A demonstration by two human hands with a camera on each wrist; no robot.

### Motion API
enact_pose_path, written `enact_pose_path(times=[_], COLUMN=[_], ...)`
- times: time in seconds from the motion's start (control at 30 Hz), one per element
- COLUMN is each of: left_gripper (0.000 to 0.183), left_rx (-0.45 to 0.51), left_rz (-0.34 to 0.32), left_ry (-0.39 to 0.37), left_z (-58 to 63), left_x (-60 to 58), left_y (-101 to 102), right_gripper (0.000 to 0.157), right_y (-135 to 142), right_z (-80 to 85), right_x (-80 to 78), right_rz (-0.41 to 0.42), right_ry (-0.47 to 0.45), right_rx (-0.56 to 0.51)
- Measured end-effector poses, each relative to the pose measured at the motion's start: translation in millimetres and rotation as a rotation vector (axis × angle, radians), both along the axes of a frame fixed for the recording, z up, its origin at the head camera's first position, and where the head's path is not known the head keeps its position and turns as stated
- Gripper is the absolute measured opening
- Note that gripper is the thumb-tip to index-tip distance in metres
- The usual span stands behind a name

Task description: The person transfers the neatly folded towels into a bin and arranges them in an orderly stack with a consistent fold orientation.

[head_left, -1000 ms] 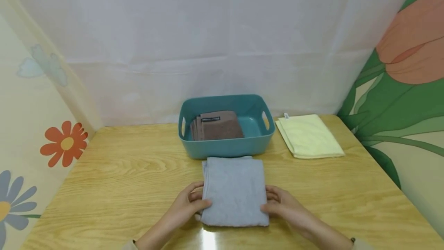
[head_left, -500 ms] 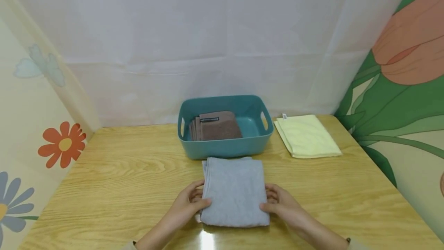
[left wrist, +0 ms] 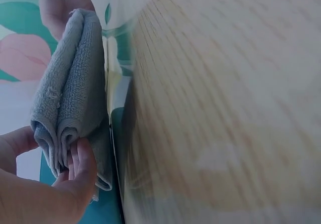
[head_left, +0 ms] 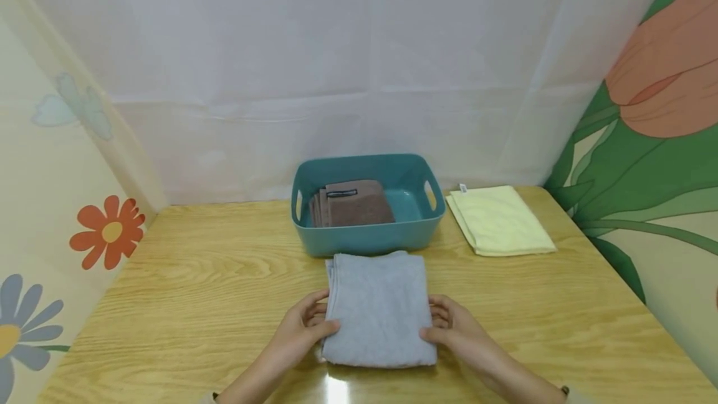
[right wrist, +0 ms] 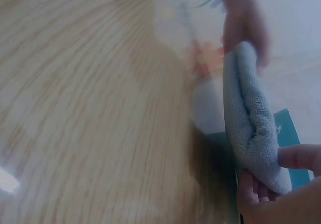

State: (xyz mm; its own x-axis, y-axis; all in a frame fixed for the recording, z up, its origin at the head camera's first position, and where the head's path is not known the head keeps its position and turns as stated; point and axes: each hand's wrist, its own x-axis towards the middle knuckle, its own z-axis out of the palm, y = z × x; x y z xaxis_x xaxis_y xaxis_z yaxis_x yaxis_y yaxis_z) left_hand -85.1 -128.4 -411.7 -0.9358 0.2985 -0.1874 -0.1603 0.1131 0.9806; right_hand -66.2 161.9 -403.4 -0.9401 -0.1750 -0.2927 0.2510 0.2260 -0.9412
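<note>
A folded grey towel (head_left: 378,310) is held between both hands, just in front of the teal basket (head_left: 367,239). My left hand (head_left: 300,329) pinches its left edge, thumb on top and fingers beneath. On the opposite edge my right hand (head_left: 460,332) pinches in the same way. Both wrist views show the towel's layered folds, with the left fingers (left wrist: 83,171) tucked under the cloth and the right thumb (right wrist: 298,156) pressed on it. Inside the basket, brown folded towels (head_left: 359,204) lie toward the left side, one with a dark label.
A folded pale yellow towel (head_left: 502,220) with a small white tag lies to the right of the basket. The wooden table (head_left: 213,267) is bounded by a white sheet (head_left: 252,80) behind and flower-patterned panels on both sides.
Both hands keep their hold on the grey towel, whose position barely changes. The head view shifts slightly; the basket and the other towels stay where they were.
</note>
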Motion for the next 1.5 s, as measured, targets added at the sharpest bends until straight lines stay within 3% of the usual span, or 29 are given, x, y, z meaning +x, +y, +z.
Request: enact_pose_path(times=[0.3, 1.13, 1.5], left_gripper=[0.066, 0.068, 0.067], left_rx=[0.007, -0.016, -0.015], left_rz=[-0.023, -0.013, -0.005], left_ry=[-0.029, -0.022, -0.013], left_z=[2.3, 16.9, 22.9], left_x=[6.2, 13.9, 25.2], left_y=[1.6, 6.1, 3.5], right_gripper=[0.067, 0.067, 0.065], right_y=[-1.0, 4.1, 1.4], right_z=[5.0, 18.1, 18.2], right_x=[6.2, 7.7, 13.0], right_rz=[-0.023, 0.0, 0.013], right_ry=[0.003, 0.032, 0.065], right_rx=[0.054, 0.008, -0.022])
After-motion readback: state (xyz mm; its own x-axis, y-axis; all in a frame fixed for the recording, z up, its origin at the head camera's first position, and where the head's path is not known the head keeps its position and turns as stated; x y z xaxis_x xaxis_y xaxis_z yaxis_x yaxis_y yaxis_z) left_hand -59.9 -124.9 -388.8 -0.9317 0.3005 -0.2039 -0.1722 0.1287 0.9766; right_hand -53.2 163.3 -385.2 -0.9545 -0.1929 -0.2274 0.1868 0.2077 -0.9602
